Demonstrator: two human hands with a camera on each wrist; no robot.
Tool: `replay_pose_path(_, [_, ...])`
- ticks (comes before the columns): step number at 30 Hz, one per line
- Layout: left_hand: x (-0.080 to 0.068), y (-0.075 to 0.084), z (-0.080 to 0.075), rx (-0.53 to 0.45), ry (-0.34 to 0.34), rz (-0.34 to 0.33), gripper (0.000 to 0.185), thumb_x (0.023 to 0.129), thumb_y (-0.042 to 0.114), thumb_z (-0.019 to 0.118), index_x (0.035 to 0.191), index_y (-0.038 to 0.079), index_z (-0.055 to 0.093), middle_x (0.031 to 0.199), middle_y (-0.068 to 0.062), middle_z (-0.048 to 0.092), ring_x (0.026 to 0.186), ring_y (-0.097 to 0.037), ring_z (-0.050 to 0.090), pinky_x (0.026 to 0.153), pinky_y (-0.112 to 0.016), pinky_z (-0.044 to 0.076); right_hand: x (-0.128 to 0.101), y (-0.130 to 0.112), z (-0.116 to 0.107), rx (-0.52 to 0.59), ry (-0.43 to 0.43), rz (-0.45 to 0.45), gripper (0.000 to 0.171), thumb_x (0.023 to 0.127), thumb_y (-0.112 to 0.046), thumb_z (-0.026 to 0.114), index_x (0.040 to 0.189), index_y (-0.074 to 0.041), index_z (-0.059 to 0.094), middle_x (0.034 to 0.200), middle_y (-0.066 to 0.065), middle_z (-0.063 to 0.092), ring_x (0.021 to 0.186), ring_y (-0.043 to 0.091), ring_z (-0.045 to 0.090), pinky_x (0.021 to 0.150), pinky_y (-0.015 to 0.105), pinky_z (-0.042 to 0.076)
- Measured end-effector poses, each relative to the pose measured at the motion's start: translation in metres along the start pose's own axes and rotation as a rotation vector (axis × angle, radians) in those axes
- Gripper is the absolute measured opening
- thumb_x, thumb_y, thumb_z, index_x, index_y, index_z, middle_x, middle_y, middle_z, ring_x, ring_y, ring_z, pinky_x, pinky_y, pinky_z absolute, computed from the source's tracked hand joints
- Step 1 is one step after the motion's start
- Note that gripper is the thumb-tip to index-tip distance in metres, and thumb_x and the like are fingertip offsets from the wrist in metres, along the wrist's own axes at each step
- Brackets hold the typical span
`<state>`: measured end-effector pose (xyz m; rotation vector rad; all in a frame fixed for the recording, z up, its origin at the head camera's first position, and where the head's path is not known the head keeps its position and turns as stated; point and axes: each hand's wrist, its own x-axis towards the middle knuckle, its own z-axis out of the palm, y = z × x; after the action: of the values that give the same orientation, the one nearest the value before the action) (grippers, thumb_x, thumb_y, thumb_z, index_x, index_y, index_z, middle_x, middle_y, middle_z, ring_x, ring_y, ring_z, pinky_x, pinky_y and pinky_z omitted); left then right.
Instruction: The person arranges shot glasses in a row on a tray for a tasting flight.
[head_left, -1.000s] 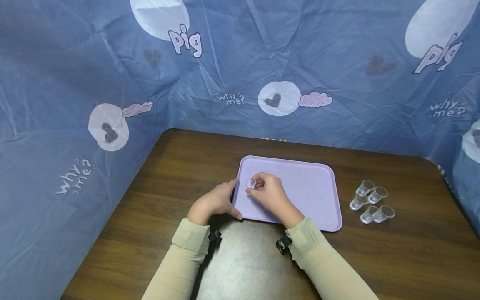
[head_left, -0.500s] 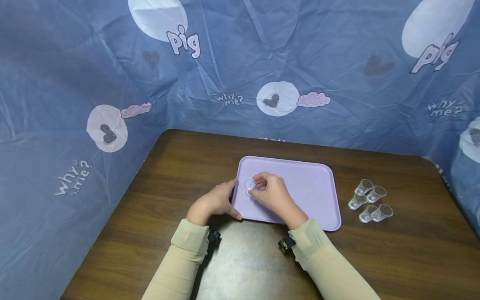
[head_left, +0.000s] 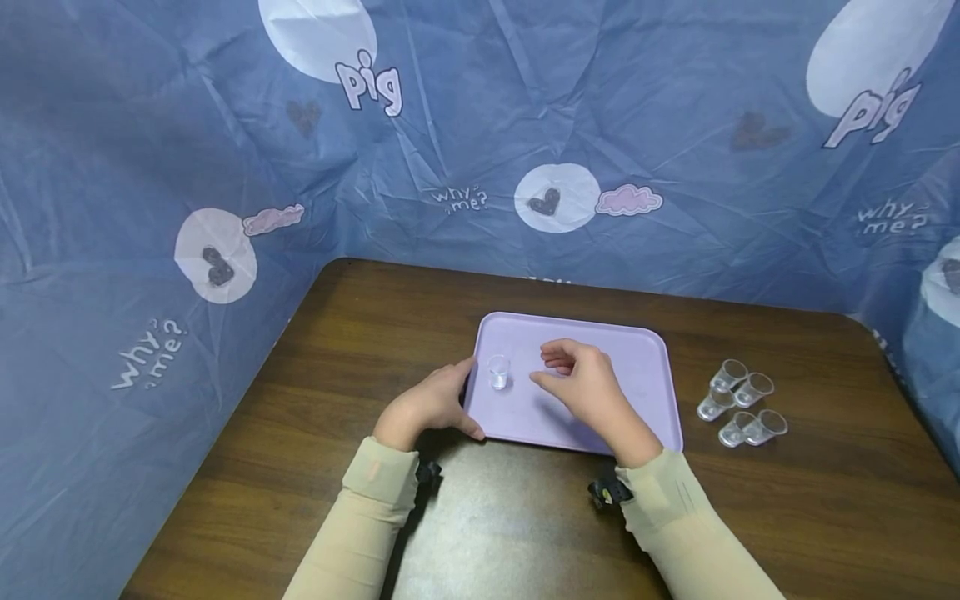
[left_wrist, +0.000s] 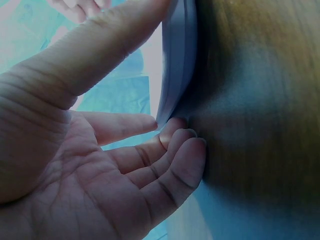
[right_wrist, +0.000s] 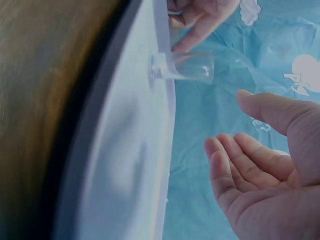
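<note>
A crumpled blue backdrop [head_left: 465,125], printed with white circles, hearts, pink clouds and the words "pig" and "why me?", is rising behind and to both sides of the hands, walling in the work area. Beneath the hands a dark brown wooden surface [head_left: 360,333] is spreading out, with a duller glare patch lying between the two forearms.

A lilac tray [head_left: 637,350] is lying flat on the surface directly ahead of the hands. The left hand [head_left: 423,407] is gripping the tray's near left corner, thumb lying over the rim and fingers curling under the edge, as the left wrist view shows [left_wrist: 172,145]. The right hand [head_left: 585,385] is hovering above the middle of the tray, palm turned towards the left, fingers loosely spread and holding nothing.

A cluster of clear plastic cups [head_left: 738,402] is lying on the surface well to the right of the right hand, just past the tray's right edge; some are tipped on their sides.

A single small clear cup [head_left: 498,372] is standing upright on the tray between the two hands, just beside the left hand's fingertips and apart from the right hand. In the right wrist view the cup [right_wrist: 185,66] is sitting near the tray's edge with nothing blocking the gap between it and the right hand's fingers [right_wrist: 235,160].
</note>
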<state>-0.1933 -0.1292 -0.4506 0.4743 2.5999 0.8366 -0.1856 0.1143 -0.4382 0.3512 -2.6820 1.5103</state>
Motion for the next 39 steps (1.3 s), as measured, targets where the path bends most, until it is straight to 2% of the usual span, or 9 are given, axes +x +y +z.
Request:
replay_pose_path(9, [0.000, 0.000, 0.001, 0.001, -0.002, 0.004, 0.123, 0.062, 0.021, 0.101, 0.157, -0.004, 0.027, 0.148, -0.028, 0.045, 0.136, -0.039, 0.043, 0.111, -0.047, 0.035, -0.013, 0.000, -0.027, -0.001, 0.086, -0.012, 0.035, 0.084, -0.010, 0.084, 0.115, 0.002, 0.072, 0.106, 0.013, 0.073, 0.099, 0.028, 0.070, 0.087, 0.038, 0.055])
replay_pose_path(19, [0.000, 0.001, -0.001, 0.006, 0.000, 0.005, 0.122, 0.062, 0.021, 0.101, 0.157, -0.005, 0.027, 0.149, -0.029, 0.044, 0.136, -0.039, 0.042, 0.112, -0.047, 0.034, -0.024, 0.009, -0.058, -0.036, 0.152, -0.024, 0.033, 0.085, -0.008, 0.084, 0.113, 0.004, 0.072, 0.104, 0.017, 0.073, 0.097, 0.029, 0.070, 0.085, 0.037, 0.057])
replay_pose_path(26, [-0.001, 0.000, 0.000, 0.019, -0.002, -0.001, 0.123, 0.062, 0.023, 0.101, 0.157, -0.005, 0.028, 0.149, -0.029, 0.043, 0.137, -0.040, 0.042, 0.112, -0.048, 0.035, -0.036, 0.016, -0.082, -0.036, 0.192, -0.006, 0.035, 0.087, -0.013, 0.083, 0.116, 0.003, 0.072, 0.104, 0.015, 0.073, 0.097, 0.027, 0.070, 0.079, 0.018, 0.054])
replay_pose_path(29, [-0.001, 0.000, 0.000, 0.015, 0.001, 0.003, 0.123, 0.062, 0.023, 0.101, 0.157, -0.005, 0.028, 0.148, -0.030, 0.044, 0.136, -0.040, 0.042, 0.111, -0.047, 0.035, -0.041, 0.019, -0.094, -0.029, 0.213, 0.000, 0.037, 0.088, -0.015, 0.083, 0.118, 0.003, 0.071, 0.106, 0.015, 0.073, 0.096, 0.024, 0.070, 0.077, 0.015, 0.052])
replay_pose_path(35, [-0.001, 0.001, -0.001, 0.007, 0.003, 0.012, 0.122, 0.062, 0.021, 0.101, 0.156, -0.006, 0.027, 0.149, -0.030, 0.044, 0.136, -0.039, 0.042, 0.112, -0.047, 0.034, -0.055, 0.022, -0.119, -0.011, 0.244, 0.037, 0.041, 0.088, -0.017, 0.082, 0.122, 0.003, 0.069, 0.110, 0.016, 0.071, 0.094, 0.007, 0.067, 0.077, 0.015, 0.053])
replay_pose_path(39, [-0.001, 0.001, 0.000, 0.003, -0.005, -0.003, 0.122, 0.063, 0.021, 0.100, 0.157, -0.005, 0.027, 0.150, -0.029, 0.042, 0.138, -0.039, 0.041, 0.112, -0.047, 0.034, -0.064, 0.027, -0.130, -0.047, 0.268, 0.054, 0.042, 0.088, -0.015, 0.082, 0.123, 0.004, 0.069, 0.111, 0.018, 0.070, 0.093, 0.002, 0.066, 0.077, 0.014, 0.052])
